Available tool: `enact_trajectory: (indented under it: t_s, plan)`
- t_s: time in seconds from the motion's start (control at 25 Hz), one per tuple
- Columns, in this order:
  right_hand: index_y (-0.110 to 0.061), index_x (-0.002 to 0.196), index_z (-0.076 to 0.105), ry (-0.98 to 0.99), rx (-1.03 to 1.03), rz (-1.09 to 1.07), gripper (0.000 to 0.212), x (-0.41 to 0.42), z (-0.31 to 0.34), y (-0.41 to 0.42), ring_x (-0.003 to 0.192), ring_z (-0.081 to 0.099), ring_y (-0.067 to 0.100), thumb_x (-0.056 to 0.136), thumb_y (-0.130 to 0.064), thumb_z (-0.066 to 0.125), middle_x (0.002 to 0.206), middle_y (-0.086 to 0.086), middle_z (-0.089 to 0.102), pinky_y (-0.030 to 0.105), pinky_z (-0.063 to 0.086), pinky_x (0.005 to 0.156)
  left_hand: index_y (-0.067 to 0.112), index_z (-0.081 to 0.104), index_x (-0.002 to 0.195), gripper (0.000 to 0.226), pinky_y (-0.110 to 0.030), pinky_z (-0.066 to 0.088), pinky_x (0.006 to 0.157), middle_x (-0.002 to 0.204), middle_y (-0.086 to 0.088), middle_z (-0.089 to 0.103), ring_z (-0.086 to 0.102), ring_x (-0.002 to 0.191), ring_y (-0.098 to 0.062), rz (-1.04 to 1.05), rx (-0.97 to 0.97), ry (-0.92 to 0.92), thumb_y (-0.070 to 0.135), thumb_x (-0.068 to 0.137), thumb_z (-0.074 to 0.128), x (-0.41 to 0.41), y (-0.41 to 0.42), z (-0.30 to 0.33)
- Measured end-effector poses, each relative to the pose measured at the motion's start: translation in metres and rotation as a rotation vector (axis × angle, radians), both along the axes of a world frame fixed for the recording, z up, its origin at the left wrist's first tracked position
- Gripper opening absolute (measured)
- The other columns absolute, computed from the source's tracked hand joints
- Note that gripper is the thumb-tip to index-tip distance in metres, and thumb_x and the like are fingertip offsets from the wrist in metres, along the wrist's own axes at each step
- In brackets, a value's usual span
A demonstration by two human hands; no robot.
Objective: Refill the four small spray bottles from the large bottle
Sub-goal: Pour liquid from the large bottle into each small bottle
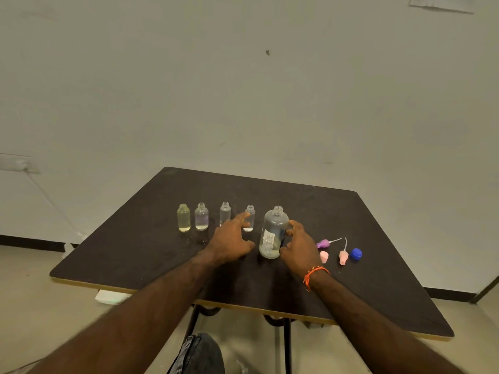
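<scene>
The large bottle (273, 233) stands upright and uncapped on the desk (135, 255), and the right hand (299, 247) curls round its right side, fingers at the shoulder and thumb low near the base; whether the grip is firm yet is hard to tell. The left hand (231, 240) hovers with loosely spread fingers holding nothing, just left of that bottle. Beyond its fingertips stands the nearest small bottle (249, 218), with a second clear bottle (225, 214) further left, then a purplish bottle (201, 216) and a yellowish bottle (184, 218), all open-necked. The spray tops (333, 251) and a blue cap (356, 254) lie right of the right hand.

The step looks like lifting to pour. It would go best with the right hand closed fully round the bottle's middle, the left hand steadying the nearest small bottle, and a slow tilt, since the necks are narrow.
</scene>
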State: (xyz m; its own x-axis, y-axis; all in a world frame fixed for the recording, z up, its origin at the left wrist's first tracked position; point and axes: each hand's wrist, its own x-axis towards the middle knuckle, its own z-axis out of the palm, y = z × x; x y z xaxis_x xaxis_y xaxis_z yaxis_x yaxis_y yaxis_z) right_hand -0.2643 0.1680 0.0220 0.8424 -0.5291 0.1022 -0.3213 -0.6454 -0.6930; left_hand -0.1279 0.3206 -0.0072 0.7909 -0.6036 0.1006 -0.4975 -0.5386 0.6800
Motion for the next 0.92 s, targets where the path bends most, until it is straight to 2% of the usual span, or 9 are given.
enact_trajectory:
  t_s: [0.12,0.32,0.48,0.56,0.76,0.92]
  plan:
    - [-0.016,0.142,0.042,-0.006,0.065,-0.010,0.063,0.001,-0.002,0.006,0.128,0.056,0.028,0.085,-0.004,0.068,0.141,0.008,0.056,0.041,0.047,0.104,0.022,0.035,0.158,0.103,-0.042,0.043,0.116,0.148,0.001,0.058,0.052,0.138,-0.017,-0.058,-0.035,0.018,0.047,0.073,0.087,-0.008,-0.008,-0.001]
    - [-0.017,0.144,0.041,0.000,0.102,-0.030,0.065,0.004,-0.007,0.006,0.128,0.054,0.026,0.086,0.001,0.064,0.142,0.006,0.055,0.036,0.046,0.103,0.028,0.041,0.152,0.101,-0.046,0.050,0.109,0.144,0.004,0.061,0.058,0.131,-0.015,-0.056,-0.097,0.025,0.064,0.068,0.084,-0.014,-0.027,-0.012]
    - [-0.018,0.142,0.043,-0.009,0.087,-0.033,0.064,0.006,-0.012,0.005,0.127,0.055,0.024,0.085,0.002,0.063,0.141,0.006,0.055,0.033,0.046,0.103,0.031,0.055,0.137,0.072,-0.043,0.055,0.101,0.128,0.012,0.070,0.066,0.115,-0.008,-0.066,-0.151,0.012,0.050,0.074,0.086,-0.013,-0.037,-0.018]
    - [-0.017,0.142,0.044,-0.013,0.085,-0.031,0.063,0.006,-0.013,0.003,0.127,0.055,0.024,0.086,0.002,0.063,0.141,0.005,0.056,0.034,0.044,0.105,0.032,0.057,0.135,0.066,-0.041,0.056,0.099,0.123,0.013,0.072,0.068,0.110,-0.006,-0.077,-0.184,0.019,0.045,0.077,0.086,-0.012,-0.038,-0.020]
    - [-0.016,0.143,0.043,-0.008,0.070,-0.017,0.062,0.004,-0.016,0.001,0.129,0.054,0.024,0.087,0.002,0.062,0.142,0.006,0.055,0.035,0.043,0.106,0.035,0.058,0.132,0.064,-0.038,0.057,0.099,0.120,0.017,0.073,0.069,0.108,0.001,-0.101,-0.238,0.060,0.044,0.075,0.086,-0.008,-0.037,-0.027]
    - [-0.016,0.141,0.044,-0.014,-0.019,-0.053,0.062,0.000,-0.015,-0.005,0.123,0.058,0.023,0.085,-0.003,0.066,0.136,0.006,0.059,0.034,0.049,0.101,0.033,0.051,0.135,0.073,-0.038,0.056,0.101,0.129,0.013,0.068,0.066,0.115,-0.005,-0.102,-0.179,-0.003,0.034,0.071,0.084,-0.011,-0.034,-0.022]
